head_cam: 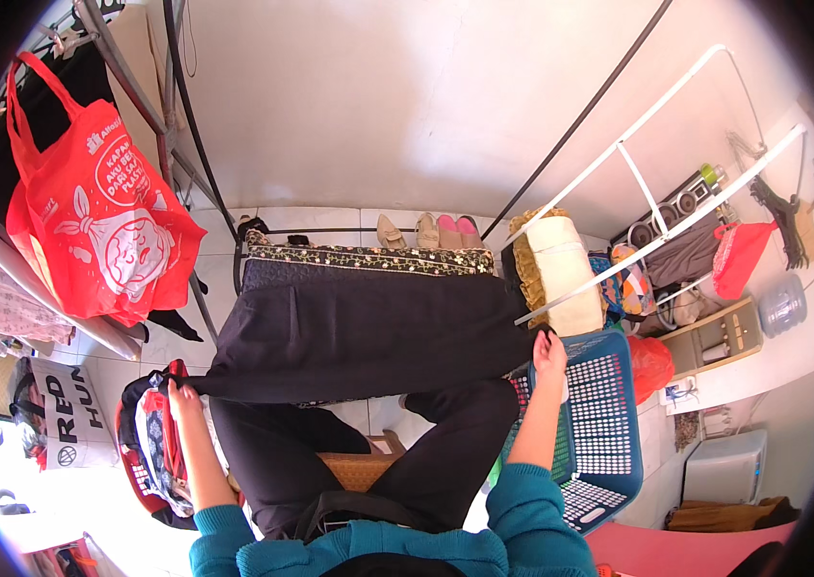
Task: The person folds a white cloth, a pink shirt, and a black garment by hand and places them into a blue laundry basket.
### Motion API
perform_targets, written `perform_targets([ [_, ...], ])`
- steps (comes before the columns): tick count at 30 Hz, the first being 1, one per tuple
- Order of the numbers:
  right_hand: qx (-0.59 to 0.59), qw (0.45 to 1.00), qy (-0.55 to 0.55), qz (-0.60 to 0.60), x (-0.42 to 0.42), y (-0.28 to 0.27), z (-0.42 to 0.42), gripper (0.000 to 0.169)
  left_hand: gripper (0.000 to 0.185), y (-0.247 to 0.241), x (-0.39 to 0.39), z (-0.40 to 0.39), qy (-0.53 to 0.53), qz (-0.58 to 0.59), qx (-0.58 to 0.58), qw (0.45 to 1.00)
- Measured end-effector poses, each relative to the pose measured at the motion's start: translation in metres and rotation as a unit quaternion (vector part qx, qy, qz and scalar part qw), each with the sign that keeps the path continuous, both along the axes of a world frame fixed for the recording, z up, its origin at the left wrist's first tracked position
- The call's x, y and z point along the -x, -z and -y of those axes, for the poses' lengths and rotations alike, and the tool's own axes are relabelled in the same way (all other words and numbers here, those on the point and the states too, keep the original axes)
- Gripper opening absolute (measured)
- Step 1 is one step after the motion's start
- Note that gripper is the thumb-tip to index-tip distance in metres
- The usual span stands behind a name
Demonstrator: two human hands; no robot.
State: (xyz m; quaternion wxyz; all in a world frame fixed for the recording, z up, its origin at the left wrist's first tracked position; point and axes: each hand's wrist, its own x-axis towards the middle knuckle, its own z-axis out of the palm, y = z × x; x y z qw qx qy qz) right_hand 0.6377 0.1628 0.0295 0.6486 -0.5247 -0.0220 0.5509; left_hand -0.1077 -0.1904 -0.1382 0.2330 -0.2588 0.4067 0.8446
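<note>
A black cloth garment (378, 332) lies spread across a low surface in front of my knees; its exact kind is hard to tell. My left hand (183, 398) pinches the garment's near left corner, just above a red laundry basket. At the right end, my right hand (550, 353) grips the other near corner beside the blue basket. The fabric is drawn out between both hands, with its near edge over my lap. Beneath it shows a dark quilted cover with a floral border (371, 257). The surface's legs are mostly hidden.
Folded clothes fill the red basket (134, 479) at left. A blue plastic basket (598, 411) stands at right, near a white metal rack (641, 249) and a cream rolled cloth (562, 270). A red tote bag (107, 216) hangs at left. Shoes (427, 231) line the wall.
</note>
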Motion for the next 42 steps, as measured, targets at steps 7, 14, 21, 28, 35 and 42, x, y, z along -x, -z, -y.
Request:
perform_targets([
  [7, -0.074, 0.709, -0.181, 0.678, 0.046, 0.043, 0.019, 0.054, 0.058, -0.069, -0.101, -0.089, 0.405, -0.33, 0.348, 0.779],
  [14, -0.033, 0.508, -0.353, 0.785, 0.095, 0.026, 0.043, 0.052, 0.036, -0.076, -0.126, -0.088, 0.367, -0.605, 0.496, 0.502],
  [21, -0.281, 0.462, -0.383, 0.749, 0.06, 0.0, 0.03, 0.02, 0.02, -0.128, -0.111, -0.073, 0.416, -0.698, 0.44, 0.383],
  [28, -0.125, 0.292, -0.462, 0.828, 0.048, -0.032, 0.009, 0.025, 0.026, -0.151, -0.094, -0.078, 0.476, -0.644, 0.507, 0.318],
  [35, -0.235, 0.406, -0.262, 0.843, 0.072, 0.012, -0.002, 0.022, 0.041, -0.133, -0.142, -0.089, 0.369, -0.67, 0.502, 0.403],
  [42, 0.077, 0.819, -0.203, 0.531, 0.026, 0.086, -0.017, 0.051, 0.059, -0.124, -0.172, -0.091, 0.506, -0.6, 0.502, 0.364],
])
